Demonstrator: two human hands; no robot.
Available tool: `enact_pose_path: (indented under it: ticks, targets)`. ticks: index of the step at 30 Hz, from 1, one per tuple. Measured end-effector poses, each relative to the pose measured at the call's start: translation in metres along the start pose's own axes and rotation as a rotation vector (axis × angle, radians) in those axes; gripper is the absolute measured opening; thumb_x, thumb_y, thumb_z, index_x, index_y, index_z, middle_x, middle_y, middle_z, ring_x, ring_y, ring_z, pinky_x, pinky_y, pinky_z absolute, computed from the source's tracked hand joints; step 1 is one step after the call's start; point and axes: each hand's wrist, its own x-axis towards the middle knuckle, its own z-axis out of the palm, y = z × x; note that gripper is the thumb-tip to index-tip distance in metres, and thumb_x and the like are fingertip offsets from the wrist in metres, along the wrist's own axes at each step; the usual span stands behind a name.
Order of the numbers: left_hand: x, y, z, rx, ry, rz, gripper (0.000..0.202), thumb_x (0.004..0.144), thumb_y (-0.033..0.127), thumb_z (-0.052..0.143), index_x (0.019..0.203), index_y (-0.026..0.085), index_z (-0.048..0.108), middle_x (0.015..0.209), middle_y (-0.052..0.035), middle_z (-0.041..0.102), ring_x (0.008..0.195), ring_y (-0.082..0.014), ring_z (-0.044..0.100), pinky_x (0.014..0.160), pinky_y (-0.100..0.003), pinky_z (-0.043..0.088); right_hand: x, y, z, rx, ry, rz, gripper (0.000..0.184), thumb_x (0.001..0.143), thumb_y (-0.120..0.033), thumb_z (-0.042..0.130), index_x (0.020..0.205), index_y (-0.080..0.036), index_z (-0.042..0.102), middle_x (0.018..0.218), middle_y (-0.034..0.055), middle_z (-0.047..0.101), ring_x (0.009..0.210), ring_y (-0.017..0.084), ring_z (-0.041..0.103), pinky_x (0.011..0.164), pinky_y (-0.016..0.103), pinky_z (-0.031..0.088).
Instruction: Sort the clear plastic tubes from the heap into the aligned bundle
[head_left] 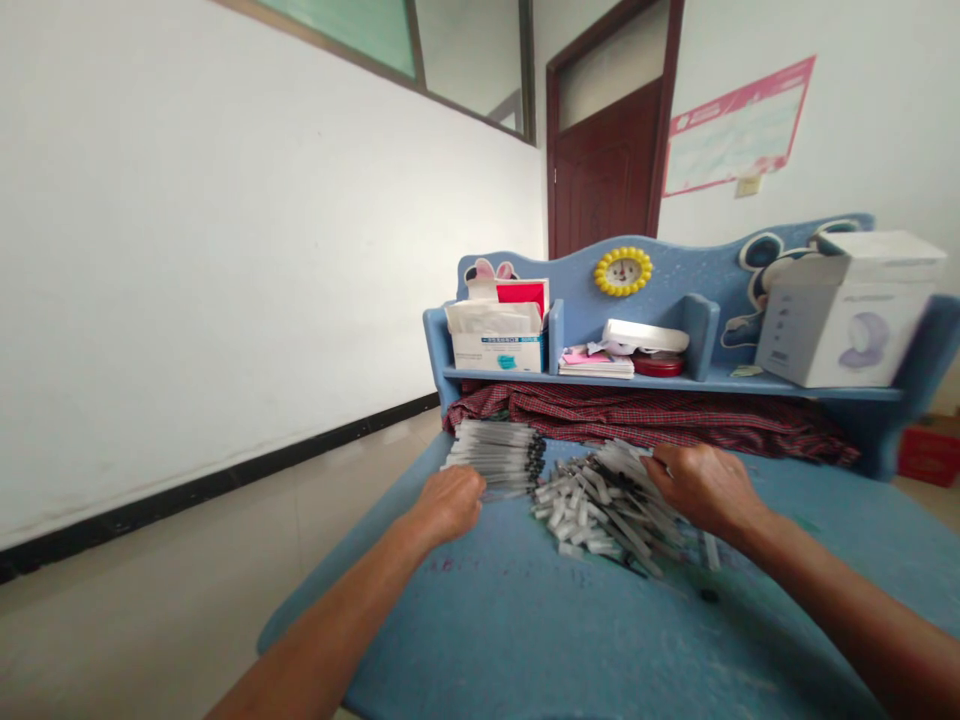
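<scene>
A neat row of pens with clear whitish barrels and black ends lies side by side at the back left of the blue desk. To its right is a loose pile of similar pens and whitish caps, pointing every way. My left hand is closed at the front left edge of the row; whatever its fingers hold is hidden. Over the right side of the pile, my right hand has its fingers pinched together at the pen ends. Blur hides what is between them.
A small black piece lies in front of the pile. Behind the pens is a bunched checked cloth under a blue shelf. The shelf bears a mask box, papers, a red round tin and a large white box.
</scene>
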Motion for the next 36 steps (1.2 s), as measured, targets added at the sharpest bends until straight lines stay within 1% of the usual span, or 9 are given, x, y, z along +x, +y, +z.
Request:
enact_pose_path:
  ticks: [7, 10, 13, 16, 19, 23, 27, 32, 36]
  targets:
    - [0.01, 0.0, -0.024, -0.18, -0.017, 0.183, 0.014, 0.07, 0.013, 0.049, 0.064, 0.016, 0.061, 0.065, -0.0006, 0.058, 0.064, -0.0146, 0.053, 0.059, -0.022, 0.035, 0.003, -0.002, -0.003, 0.176, 0.044, -0.023, 0.037, 0.088, -0.038, 0.037, 0.071, -0.021, 0.066, 0.068, 0.0081, 0.07, 0.066, 0.022, 0.065, 0.055, 0.027, 0.034]
    - [0.02, 0.018, -0.037, -0.289, -0.03, 0.274, 0.014, 0.072, 0.017, 0.047, 0.068, 0.016, 0.061, 0.06, 0.0032, 0.052, 0.059, -0.0117, 0.048, 0.053, -0.02, 0.03, 0.006, -0.003, -0.002, 0.386, 0.039, -0.07, 0.037, 0.088, -0.039, 0.039, 0.066, -0.02, 0.062, 0.062, 0.004, 0.065, 0.06, 0.017, 0.06, 0.053, 0.025, 0.032]
    - [0.03, 0.045, -0.043, -0.378, -0.047, 0.374, 0.016, 0.073, 0.02, 0.047, 0.074, 0.016, 0.062, 0.064, 0.0041, 0.053, 0.061, -0.0107, 0.048, 0.052, -0.018, 0.03, 0.008, -0.004, 0.001, 0.653, 0.006, -0.104, 0.039, 0.088, -0.043, 0.04, 0.063, -0.019, 0.056, 0.055, 0.0008, 0.058, 0.053, 0.013, 0.054, 0.049, 0.023, 0.031]
    - [0.036, 0.07, -0.038, -0.46, -0.048, 0.443, 0.016, 0.074, 0.019, 0.046, 0.076, 0.015, 0.062, 0.064, 0.0043, 0.053, 0.06, -0.0103, 0.048, 0.053, -0.018, 0.031, 0.01, -0.004, 0.007, 0.877, -0.073, -0.081, 0.041, 0.087, -0.047, 0.039, 0.059, -0.019, 0.05, 0.046, -0.0022, 0.051, 0.044, 0.011, 0.046, 0.044, 0.021, 0.029]
    - [0.037, 0.083, -0.028, -0.593, -0.01, 0.471, 0.017, 0.077, 0.02, 0.046, 0.079, 0.015, 0.062, 0.062, 0.0039, 0.052, 0.059, -0.0104, 0.046, 0.054, -0.019, 0.032, 0.011, -0.002, 0.01, 1.002, -0.166, -0.031, 0.041, 0.086, -0.049, 0.039, 0.059, -0.019, 0.047, 0.04, -0.004, 0.048, 0.037, 0.009, 0.038, 0.04, 0.021, 0.027]
    - [0.033, 0.079, -0.017, -0.751, 0.004, 0.425, 0.017, 0.08, 0.025, 0.047, 0.083, 0.015, 0.06, 0.061, 0.0045, 0.049, 0.057, -0.0097, 0.045, 0.053, -0.018, 0.032, 0.01, 0.0, 0.011, 1.07, -0.237, 0.019, 0.041, 0.084, -0.053, 0.042, 0.06, -0.02, 0.047, 0.038, -0.0048, 0.046, 0.033, 0.008, 0.033, 0.036, 0.02, 0.024]
    - [0.029, 0.068, -0.01, -0.84, -0.044, 0.357, 0.02, 0.08, 0.03, 0.051, 0.075, 0.013, 0.061, 0.058, 0.004, 0.05, 0.054, -0.0092, 0.044, 0.05, -0.018, 0.032, 0.01, -0.001, 0.012, 1.095, -0.258, 0.037, 0.044, 0.083, -0.056, 0.042, 0.057, -0.02, 0.045, 0.037, -0.0046, 0.046, 0.032, 0.007, 0.033, 0.034, 0.02, 0.024]
    - [0.028, 0.063, -0.007, -0.927, -0.034, 0.357, 0.026, 0.081, 0.031, 0.05, 0.071, 0.013, 0.064, 0.056, 0.0032, 0.052, 0.053, -0.0089, 0.045, 0.052, -0.018, 0.034, 0.009, 0.001, 0.013, 1.124, -0.287, 0.067, 0.048, 0.082, -0.061, 0.042, 0.059, -0.019, 0.049, 0.036, -0.0039, 0.047, 0.03, 0.007, 0.034, 0.034, 0.02, 0.023]
    - [0.028, 0.063, -0.007, -0.952, -0.005, 0.35, 0.025, 0.08, 0.032, 0.051, 0.07, 0.013, 0.064, 0.056, 0.0034, 0.051, 0.054, -0.0091, 0.044, 0.051, -0.018, 0.033, 0.01, 0.006, 0.01, 1.195, -0.364, 0.042, 0.047, 0.08, -0.061, 0.043, 0.067, -0.017, 0.054, 0.039, -0.003, 0.051, 0.03, 0.007, 0.035, 0.034, 0.02, 0.024]
